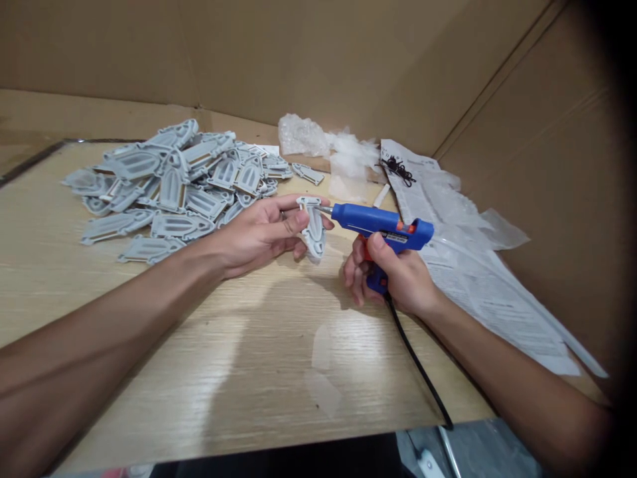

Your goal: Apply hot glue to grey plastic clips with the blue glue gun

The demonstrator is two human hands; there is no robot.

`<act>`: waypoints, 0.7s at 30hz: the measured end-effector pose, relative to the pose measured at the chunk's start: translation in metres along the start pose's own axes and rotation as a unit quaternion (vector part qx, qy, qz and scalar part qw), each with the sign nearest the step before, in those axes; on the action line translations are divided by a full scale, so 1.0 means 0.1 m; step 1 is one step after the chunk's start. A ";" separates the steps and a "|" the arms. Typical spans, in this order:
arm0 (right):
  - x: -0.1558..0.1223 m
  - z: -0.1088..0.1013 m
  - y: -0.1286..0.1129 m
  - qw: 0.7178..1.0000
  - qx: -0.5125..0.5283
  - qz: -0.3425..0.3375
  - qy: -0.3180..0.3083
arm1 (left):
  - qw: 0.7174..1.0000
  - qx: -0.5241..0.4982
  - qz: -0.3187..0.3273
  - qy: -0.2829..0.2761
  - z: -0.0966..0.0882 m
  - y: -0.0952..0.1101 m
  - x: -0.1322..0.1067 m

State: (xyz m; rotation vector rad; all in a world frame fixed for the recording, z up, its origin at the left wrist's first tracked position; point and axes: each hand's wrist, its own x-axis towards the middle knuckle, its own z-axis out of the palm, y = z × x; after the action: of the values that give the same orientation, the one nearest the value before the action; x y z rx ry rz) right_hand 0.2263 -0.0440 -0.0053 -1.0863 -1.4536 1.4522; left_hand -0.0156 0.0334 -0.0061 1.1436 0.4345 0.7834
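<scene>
Mid-table, a blue glue gun is gripped tight by the right hand, its nozzle set against a grey plastic piece pinched in the left hand. Far left, a heap of like pieces is left lying, and whether they are glued cannot be told.

A flat grey plastic part, rounded and slotted, stands upright above the table. Its upper end touches the metal nozzle of a blue hot glue gun, held level, with its black cord trailing down.
</scene>
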 end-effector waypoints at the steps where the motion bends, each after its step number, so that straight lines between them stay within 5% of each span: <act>1: 0.00 0.00 0.00 1.000 0.000 0.002 0.000 | 1.000 0.000 0.001 -0.003 0.00 0.00 0.00; 21: -0.02 -0.05 0.06 0.998 -0.059 0.004 0.006 | 1.000 -0.004 0.004 0.006 0.05 -0.01 0.01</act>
State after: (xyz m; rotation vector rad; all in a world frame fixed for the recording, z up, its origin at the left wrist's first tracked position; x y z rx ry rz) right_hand 0.2320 -0.0448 -0.0112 -1.1718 -1.5450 1.3765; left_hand -0.0115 0.0310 -0.0047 1.1347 0.4365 0.7978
